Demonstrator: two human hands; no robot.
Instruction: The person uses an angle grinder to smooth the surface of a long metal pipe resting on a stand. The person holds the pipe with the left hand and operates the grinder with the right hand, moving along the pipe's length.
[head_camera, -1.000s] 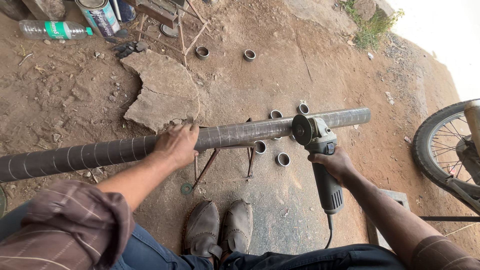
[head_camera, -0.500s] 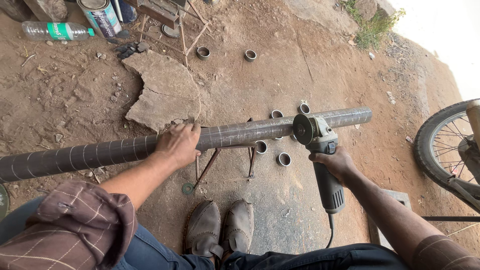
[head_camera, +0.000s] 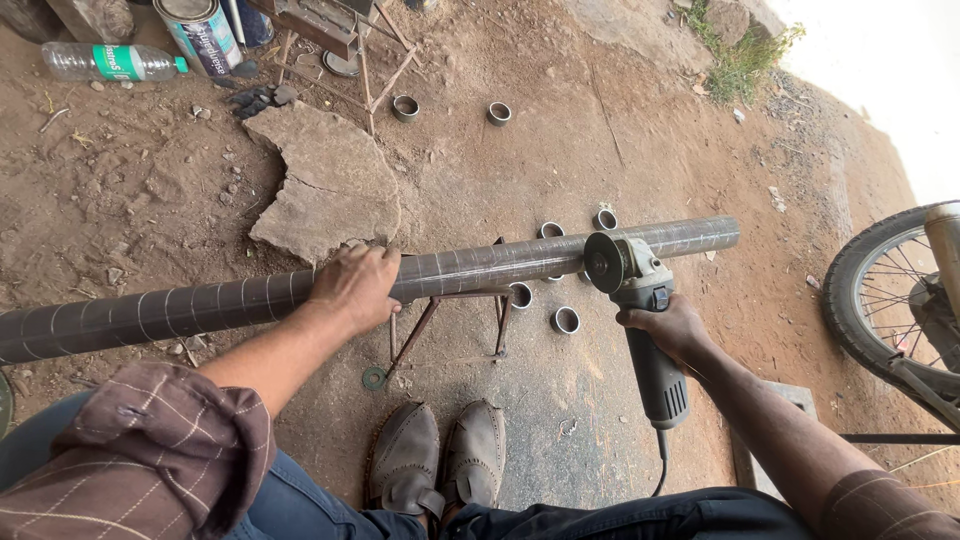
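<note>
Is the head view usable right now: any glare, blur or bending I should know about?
Head view: sharp around the grinder and pipe; top right corner blown out white by daylight; the ground by the shoes lies in shade; wide lens bows the pipe slightly; the wheel is cut off at the edge.

long grey steel pipe (head_camera: 200, 305): left end cut by frame | motorcycle wheel (head_camera: 880, 300): half out right | grinder cord (head_camera: 660, 470): vanishes behind dark trousers

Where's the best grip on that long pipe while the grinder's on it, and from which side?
Judging by its pose, grip the pipe from above just left of the metal stand, palm wrapping over the top, as the left hand does. The round body rests level there, well clear of the angle grinder in the right hand.
</note>
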